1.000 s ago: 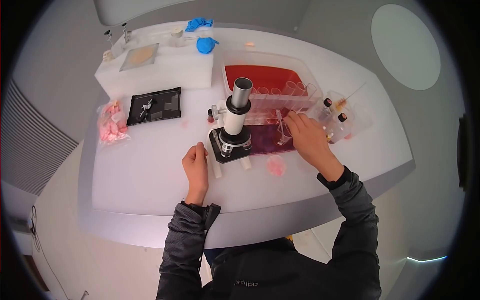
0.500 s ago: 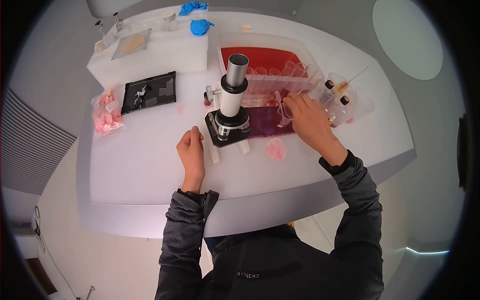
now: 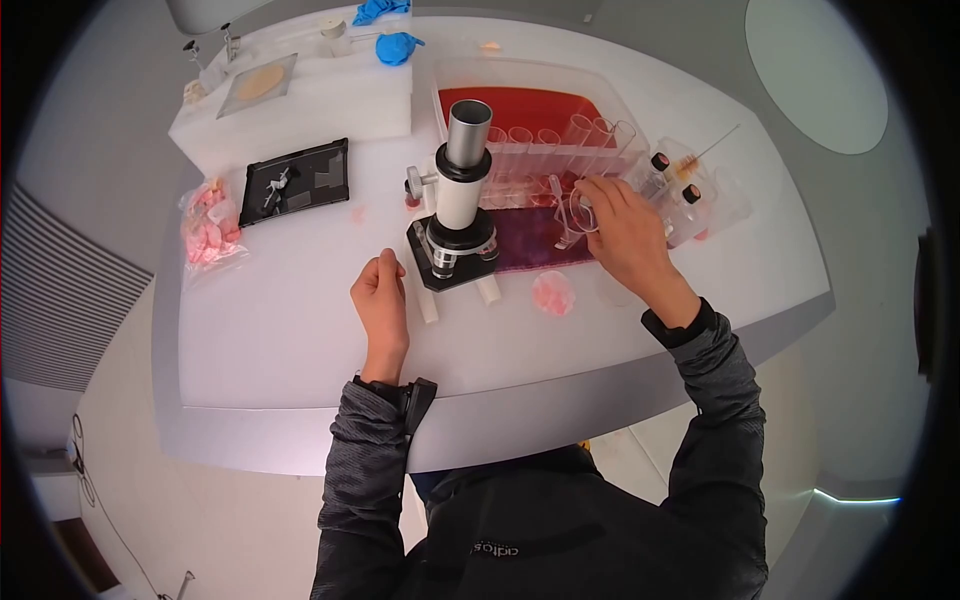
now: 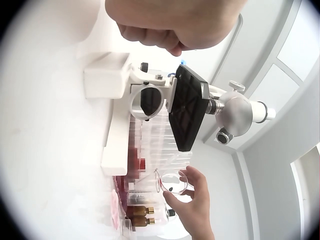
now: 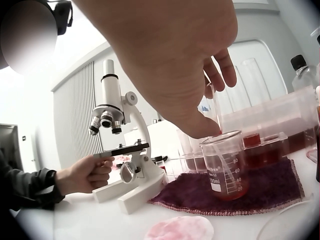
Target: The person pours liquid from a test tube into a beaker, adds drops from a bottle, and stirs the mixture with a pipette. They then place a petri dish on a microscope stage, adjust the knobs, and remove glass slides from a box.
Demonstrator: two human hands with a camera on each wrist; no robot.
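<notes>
Glass beaker (image 5: 224,172), with measuring marks and a shallow red liquid, stands upright on a dark purple cloth (image 5: 260,195) on the white table (image 3: 300,350); a thin clear rod (image 5: 225,162) leans inside it. Just above the rim, the person's right hand (image 3: 635,235) pinches a clear round glass piece (image 4: 174,183) between thumb and fingers; its exact kind is hard to tell. The left hand (image 3: 380,305) is clenched, with its fingers curled in and nothing visible in it, beside a white microscope (image 3: 460,200) with a black stage and a silver tube on top. Behind the beaker, clear test tubes (image 3: 548,142) stand in a row in front of a clear plastic tub (image 3: 622,108) of red content. To the right are clear bottles (image 3: 684,216) with dark caps and a thin-handled brush (image 3: 690,166). A round pink-and-white pad (image 3: 553,293) lies in front of the cloth. To the left of the microscope lie a flat black tray (image 3: 325,180) with small silvery pieces and a clear bag (image 3: 210,228) of pink material. Farther back, a white block (image 3: 300,120) carries a square sheet with a beige disc (image 3: 262,82) and crumpled blue gloves (image 3: 398,48).
</notes>
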